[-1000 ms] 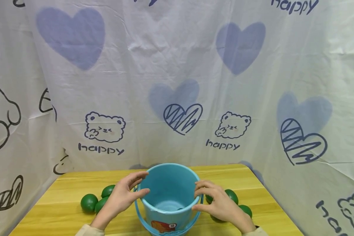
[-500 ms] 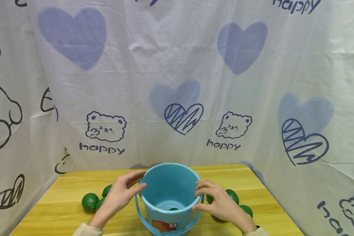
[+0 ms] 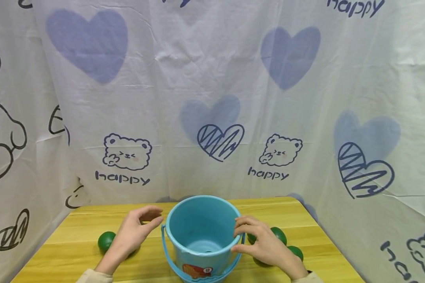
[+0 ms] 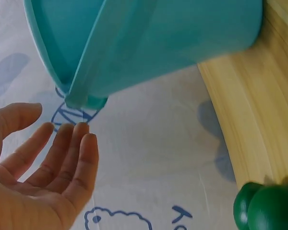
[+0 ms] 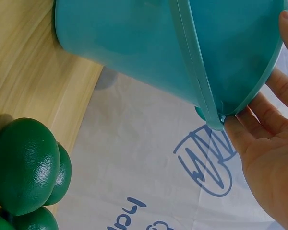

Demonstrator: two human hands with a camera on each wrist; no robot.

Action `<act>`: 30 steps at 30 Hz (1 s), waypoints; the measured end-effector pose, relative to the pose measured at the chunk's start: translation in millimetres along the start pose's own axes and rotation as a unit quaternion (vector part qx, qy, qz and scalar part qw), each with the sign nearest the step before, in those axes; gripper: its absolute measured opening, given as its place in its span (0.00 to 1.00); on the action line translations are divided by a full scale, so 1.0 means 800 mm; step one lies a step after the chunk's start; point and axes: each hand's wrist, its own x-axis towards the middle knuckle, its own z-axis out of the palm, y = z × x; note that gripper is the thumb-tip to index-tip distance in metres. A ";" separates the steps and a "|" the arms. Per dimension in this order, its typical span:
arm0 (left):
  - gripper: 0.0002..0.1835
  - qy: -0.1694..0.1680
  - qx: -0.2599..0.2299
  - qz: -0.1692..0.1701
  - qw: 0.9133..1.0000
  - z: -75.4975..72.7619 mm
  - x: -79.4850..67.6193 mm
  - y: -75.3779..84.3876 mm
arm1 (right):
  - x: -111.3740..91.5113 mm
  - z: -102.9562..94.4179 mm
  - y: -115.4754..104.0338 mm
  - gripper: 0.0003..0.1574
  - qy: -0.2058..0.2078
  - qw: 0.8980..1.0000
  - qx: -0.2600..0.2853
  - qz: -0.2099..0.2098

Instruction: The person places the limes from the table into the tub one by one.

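Observation:
A light blue bucket point(image 3: 202, 261) with a carrying handle and a red-orange label stands upright on the table in the head view. Inside, low down, a dark green sliver shows just over the near rim. My left hand point(image 3: 132, 232) hovers left of the bucket, apart from its rim, fingers loosely bent with nothing between them; the left wrist view also shows that hand point(image 4: 53, 177) beside the handle joint. At the opposite side my right hand point(image 3: 260, 239) holds the rim, fingertips over the edge and thumb on the near side. The right wrist view shows its fingers point(image 5: 273, 112) against the rim.
A glossy green oval fruit point(image 3: 107, 241) lies left of the bucket, with others partly hidden behind my left wrist. Several more green fruits point(image 3: 294, 252) lie at the right, near my right hand. The yellow wooden table point(image 3: 74, 224) ends at a printed white curtain point(image 3: 170, 165).
My left hand has drawn back leftward from the bucket's rim. A green thing inside the bucket came into sight, then sank mostly behind the near rim. My right hand stays put.

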 end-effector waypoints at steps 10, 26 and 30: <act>0.12 -0.041 0.109 -0.014 0.993 -0.028 0.006 -0.024 | 0.002 0.000 0.000 0.11 -0.001 1.000 0.004 0.002; 0.25 -0.074 0.162 -0.099 0.979 -0.067 0.009 -0.092 | 0.001 0.000 0.000 0.11 -0.003 1.000 0.006 -0.001; 0.26 -0.070 0.186 -0.127 0.972 -0.075 0.013 -0.110 | 0.001 0.000 -0.001 0.11 -0.006 1.000 0.010 0.000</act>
